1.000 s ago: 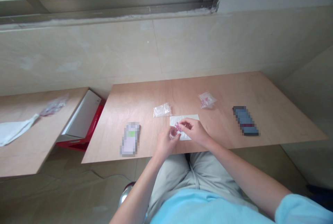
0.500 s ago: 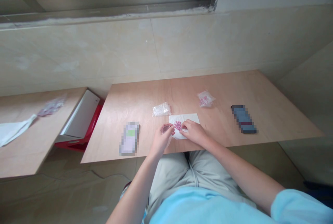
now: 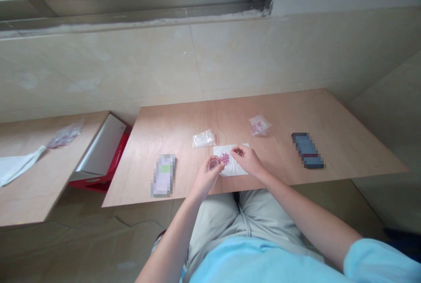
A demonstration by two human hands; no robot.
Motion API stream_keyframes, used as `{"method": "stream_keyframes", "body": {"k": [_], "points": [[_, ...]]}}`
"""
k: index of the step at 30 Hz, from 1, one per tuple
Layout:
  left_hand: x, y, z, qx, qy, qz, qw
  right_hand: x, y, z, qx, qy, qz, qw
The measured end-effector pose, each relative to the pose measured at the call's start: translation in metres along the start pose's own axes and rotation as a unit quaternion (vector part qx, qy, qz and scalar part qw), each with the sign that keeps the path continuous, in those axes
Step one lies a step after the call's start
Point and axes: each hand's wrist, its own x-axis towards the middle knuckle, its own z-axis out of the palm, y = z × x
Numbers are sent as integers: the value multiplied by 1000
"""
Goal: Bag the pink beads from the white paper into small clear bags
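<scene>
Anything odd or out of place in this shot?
Small pink beads lie loose on a white paper sheet, outside the plastic bag holding others. Separately, plaster is chipped at the window sill's right corner.

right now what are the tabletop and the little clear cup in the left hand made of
The tabletop looks like bare plywood: matte, faint wood grain. The little cup in the left hand is see-through with glossy glints, so clear plastic or glass; can't tell which.

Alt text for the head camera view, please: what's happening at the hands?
The left hand holds a small clear container beside pink beads on a white paper, with the right hand next to them. Two plastic bags lie beyond on a wooden table.
</scene>
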Motion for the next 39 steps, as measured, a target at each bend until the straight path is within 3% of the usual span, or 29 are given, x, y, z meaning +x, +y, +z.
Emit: {"method": "stream_keyframes", "body": {"k": [3,7,16,23,29,32,36,39], "points": [[-1,0,0,28,-21,12,999,-1,-23,-5,61,-10,-18,998],[0,1,1,-2,-38,32,999,-5,-42,-7,4,-79,-74,994],[-1,5,-1,-64,32,12,997,-6,11,0,-204,-75,-30,976],[0,4,1,-175,31,-5,984,-10,12,6,-243,-87,-55,964],[-1,4,2,-180,6,-14,984,-10,16,10,-207,-78,-61,973],[-1,3,1,-135,-10,-13,991,-5,13,8,-128,-56,-53,989],[1,-6,2,-52,-15,24,998,2,-8,0,36,7,-18,999],[3,-13,5,-6,-14,61,998,-1,-35,-5,87,-20,-37,995]]}}
